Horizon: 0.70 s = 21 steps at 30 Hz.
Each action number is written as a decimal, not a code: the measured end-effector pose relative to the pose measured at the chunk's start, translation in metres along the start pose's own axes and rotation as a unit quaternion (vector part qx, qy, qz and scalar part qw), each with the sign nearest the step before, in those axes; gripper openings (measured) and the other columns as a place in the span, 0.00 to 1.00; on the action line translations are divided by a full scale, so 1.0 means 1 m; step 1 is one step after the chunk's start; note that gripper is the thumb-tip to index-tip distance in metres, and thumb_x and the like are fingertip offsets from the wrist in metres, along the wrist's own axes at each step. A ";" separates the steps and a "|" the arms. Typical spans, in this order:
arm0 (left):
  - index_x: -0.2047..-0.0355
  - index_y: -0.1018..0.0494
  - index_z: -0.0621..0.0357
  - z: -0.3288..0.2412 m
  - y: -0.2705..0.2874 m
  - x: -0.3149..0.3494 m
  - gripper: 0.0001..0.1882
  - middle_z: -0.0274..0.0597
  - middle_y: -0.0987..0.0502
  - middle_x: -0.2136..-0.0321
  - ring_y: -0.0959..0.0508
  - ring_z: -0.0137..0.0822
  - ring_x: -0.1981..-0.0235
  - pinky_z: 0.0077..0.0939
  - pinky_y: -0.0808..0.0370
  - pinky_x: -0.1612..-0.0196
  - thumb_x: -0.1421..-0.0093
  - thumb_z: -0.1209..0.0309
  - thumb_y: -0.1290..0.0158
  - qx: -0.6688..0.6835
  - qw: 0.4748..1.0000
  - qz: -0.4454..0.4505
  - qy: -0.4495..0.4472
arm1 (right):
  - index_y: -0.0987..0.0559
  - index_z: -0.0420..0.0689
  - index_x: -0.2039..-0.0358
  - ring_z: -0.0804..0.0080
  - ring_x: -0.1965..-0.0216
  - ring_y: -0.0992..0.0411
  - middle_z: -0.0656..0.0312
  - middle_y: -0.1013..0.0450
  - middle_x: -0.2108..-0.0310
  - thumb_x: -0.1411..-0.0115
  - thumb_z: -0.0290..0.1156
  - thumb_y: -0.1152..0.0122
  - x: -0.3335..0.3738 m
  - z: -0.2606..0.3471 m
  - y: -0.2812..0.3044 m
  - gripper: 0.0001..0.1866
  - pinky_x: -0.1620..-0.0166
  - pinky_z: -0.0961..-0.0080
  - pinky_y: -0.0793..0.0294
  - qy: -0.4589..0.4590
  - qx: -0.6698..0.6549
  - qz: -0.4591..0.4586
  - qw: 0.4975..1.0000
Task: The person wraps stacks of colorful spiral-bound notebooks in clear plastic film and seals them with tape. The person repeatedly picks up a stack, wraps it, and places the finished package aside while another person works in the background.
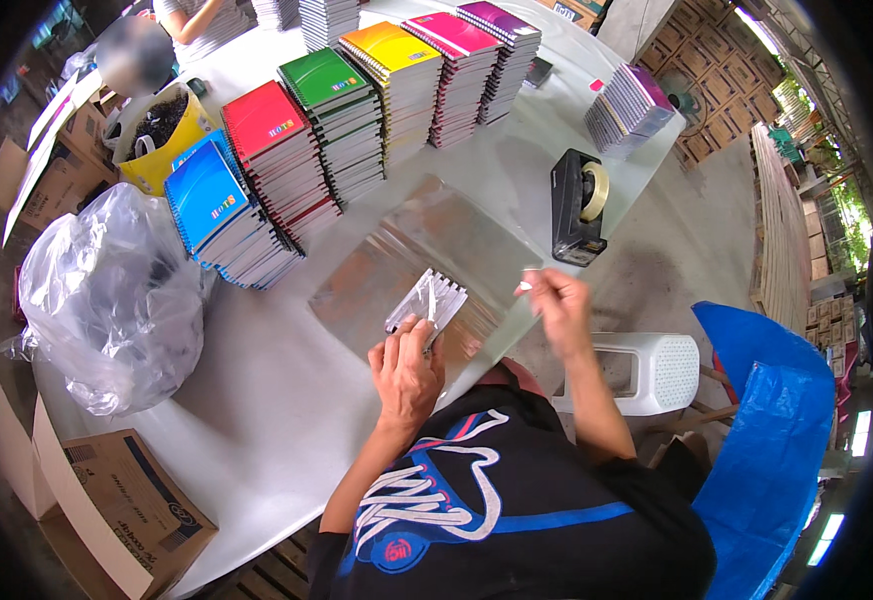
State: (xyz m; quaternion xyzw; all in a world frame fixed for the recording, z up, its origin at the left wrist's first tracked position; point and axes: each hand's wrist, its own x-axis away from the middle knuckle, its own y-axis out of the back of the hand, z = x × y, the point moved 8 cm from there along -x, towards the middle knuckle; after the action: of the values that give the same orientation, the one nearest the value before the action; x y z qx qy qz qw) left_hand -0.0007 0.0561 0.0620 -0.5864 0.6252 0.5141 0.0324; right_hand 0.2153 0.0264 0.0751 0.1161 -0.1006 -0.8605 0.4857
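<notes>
My left hand is closed at the near end of a small whitish-grey bundle with a ridged, toothed edge, its fingers curled and pressing on it. What the bundle is made of I cannot make out. Under it lies a sheet of clear plastic film spread on the white table. Raised to the right, beyond the edge of the film, my right hand pinches a small white scrap between its fingertips. A black tape dispenser with a roll of tape stands just beyond that hand.
Stacks of spiral notebooks line the far side: blue, red, green, yellow, pink and purple. A filled clear bag and a cardboard box are at left. A white stool stands right. Another person sits across.
</notes>
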 end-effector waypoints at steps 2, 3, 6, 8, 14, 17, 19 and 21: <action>0.57 0.36 0.59 0.001 0.000 0.000 0.26 0.40 0.23 0.64 0.23 0.39 0.66 0.34 0.34 0.59 0.55 0.75 0.38 0.007 1.000 0.003 0.001 | 0.20 0.39 0.80 0.88 0.83 0.40 0.70 0.33 0.87 0.41 0.41 0.42 0.011 0.013 -0.048 0.18 0.80 0.85 0.43 -0.090 -0.117 0.096 0.984; 0.57 0.36 0.59 0.001 -0.001 0.000 0.26 0.40 0.23 0.64 0.23 0.39 0.66 0.34 0.34 0.59 0.55 0.75 0.38 0.011 1.000 -0.003 0.002 | 0.21 0.39 0.82 0.88 0.85 0.41 0.70 0.35 0.89 0.42 0.43 0.41 0.015 0.018 -0.067 0.21 0.82 0.87 0.46 -0.109 -0.154 0.132 0.973; 0.55 0.37 0.60 0.002 -0.002 0.003 0.27 0.39 0.23 0.65 0.24 0.38 0.67 0.34 0.35 0.60 0.55 0.74 0.37 0.021 0.999 -0.023 -0.001 | 0.21 0.38 0.84 0.88 0.88 0.43 0.71 0.37 0.92 0.43 0.43 0.40 0.015 0.014 -0.091 0.22 0.84 0.86 0.47 -0.161 -0.117 0.169 0.965; 0.54 0.37 0.59 0.004 0.000 0.003 0.28 0.38 0.23 0.66 0.24 0.37 0.67 0.33 0.36 0.60 0.55 0.72 0.37 0.017 0.999 -0.027 0.008 | 0.22 0.38 0.87 0.87 0.89 0.43 0.70 0.38 0.93 0.43 0.45 0.39 0.019 0.003 -0.097 0.23 0.85 0.84 0.47 -0.177 -0.063 0.181 0.965; 0.52 0.28 0.47 0.004 -0.003 0.000 0.27 0.38 0.28 0.60 0.28 0.33 0.59 0.33 0.40 0.59 0.56 0.67 0.37 -0.065 0.994 0.076 0.037 | 0.23 0.36 0.88 0.85 0.88 0.39 0.66 0.35 0.93 0.45 0.48 0.38 0.034 -0.026 -0.090 0.26 0.84 0.82 0.43 -0.161 0.004 0.160 0.974; 0.50 0.30 0.44 0.004 0.006 -0.004 0.30 0.46 0.36 0.53 0.33 0.39 0.51 0.37 0.41 0.57 0.56 0.63 0.37 -0.100 0.988 0.096 0.067 | 0.22 0.37 0.86 0.85 0.87 0.39 0.66 0.35 0.93 0.46 0.47 0.37 0.033 -0.040 -0.092 0.25 0.84 0.80 0.42 -0.095 0.009 0.143 0.985; 0.49 0.32 0.46 0.005 0.007 -0.013 0.32 0.48 0.37 0.51 0.34 0.41 0.50 0.41 0.41 0.55 0.57 0.63 0.37 0.015 0.983 0.159 0.086 | 0.21 0.38 0.85 0.85 0.87 0.39 0.65 0.34 0.93 0.47 0.46 0.36 0.034 -0.062 -0.094 0.22 0.83 0.79 0.41 -0.103 -0.041 0.140 0.984; 0.49 0.35 0.49 -0.001 0.005 -0.020 0.34 0.49 0.36 0.50 0.34 0.44 0.51 0.45 0.42 0.53 0.58 0.63 0.36 0.036 0.976 0.193 0.092 | 0.21 0.39 0.86 0.83 0.88 0.38 0.64 0.34 0.92 0.49 0.44 0.35 0.029 -0.087 -0.090 0.21 0.83 0.77 0.41 -0.076 0.065 0.155 0.983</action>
State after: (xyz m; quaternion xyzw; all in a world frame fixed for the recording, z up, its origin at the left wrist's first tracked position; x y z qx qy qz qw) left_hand 0.0021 0.0678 0.0785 -0.4976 0.7452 0.4316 -0.1040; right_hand 0.1532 0.0422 -0.0366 0.0642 -0.2095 -0.7726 0.5959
